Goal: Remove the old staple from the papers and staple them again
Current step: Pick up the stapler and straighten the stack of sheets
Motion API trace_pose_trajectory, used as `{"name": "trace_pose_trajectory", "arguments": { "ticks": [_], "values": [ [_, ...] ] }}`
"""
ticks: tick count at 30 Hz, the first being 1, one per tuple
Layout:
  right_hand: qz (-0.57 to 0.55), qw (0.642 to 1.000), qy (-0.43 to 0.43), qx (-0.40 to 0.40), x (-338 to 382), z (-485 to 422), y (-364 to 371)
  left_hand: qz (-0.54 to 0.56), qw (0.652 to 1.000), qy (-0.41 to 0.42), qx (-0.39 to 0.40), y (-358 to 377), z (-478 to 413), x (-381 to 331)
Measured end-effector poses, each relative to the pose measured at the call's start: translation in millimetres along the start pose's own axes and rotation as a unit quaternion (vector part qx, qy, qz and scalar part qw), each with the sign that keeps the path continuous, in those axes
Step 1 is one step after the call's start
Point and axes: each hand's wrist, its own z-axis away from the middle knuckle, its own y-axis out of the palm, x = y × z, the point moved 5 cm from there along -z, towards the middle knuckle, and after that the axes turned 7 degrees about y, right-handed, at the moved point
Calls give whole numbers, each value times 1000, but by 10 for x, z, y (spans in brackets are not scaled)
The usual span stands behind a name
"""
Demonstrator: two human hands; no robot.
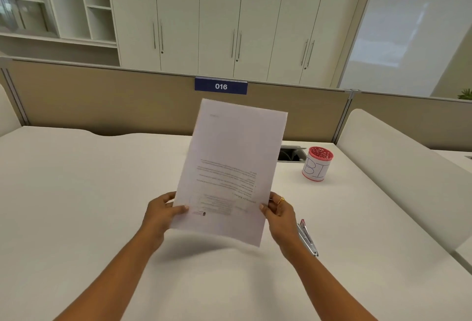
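Above the worktop (76, 193) centre | papers (229, 167) held up, print upside down | left hand (161, 214) pinches their 8 o'clock edge, right hand (279, 212) the 4 o'clock edge, probably to find the staple, unseen | stapler (306, 237) lies at 4 o'clock.

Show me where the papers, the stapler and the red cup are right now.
papers (229, 167): head view, middle of the top sheet.
stapler (307, 239): head view, its silver body.
red cup (315, 169): head view, its white label.

left hand (159, 214) pinching, right hand (279, 212) pinching, arms outstretched
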Motion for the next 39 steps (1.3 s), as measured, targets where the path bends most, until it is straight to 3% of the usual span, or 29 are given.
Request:
{"name": "trace_pose_trajectory", "arguments": {
  "ticks": [5,12,17,28,39],
  "values": [
    [14,998,-43,-49,9,35,18,-124,990,64,33,113,46,-47],
    [43,995,-42,-84,-78,119,99,-178,974,136,-30,237,226,0],
    [99,992,-8,-72,-205,172,135,-205,973,105,-2,242,242,187],
    [111,991,8,-76,-227,156,119,-196,976,92,25,241,227,233],
    [53,994,52,-75,-308,49,-3,-175,979,39,-101,33,167,221]
  ]
}}
